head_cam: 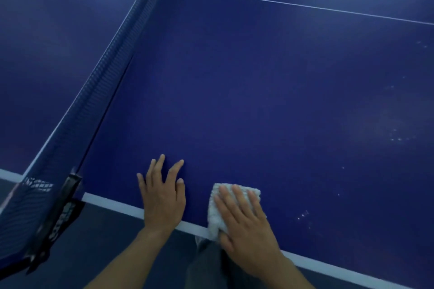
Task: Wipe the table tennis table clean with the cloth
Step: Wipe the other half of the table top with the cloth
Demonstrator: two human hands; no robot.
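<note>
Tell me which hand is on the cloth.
The right hand, pressing the white cloth at the table edge; the left hand lies flat on bare surface.

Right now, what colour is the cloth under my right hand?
White, or a pale off-white, cloth, seen in the head view.

One wide head-worn camera looks forward and steeply down, close over the table (258, 89) from its 6 o'clock edge; the net (112, 58) recedes from 8 toward 12 o'clock.
</note>
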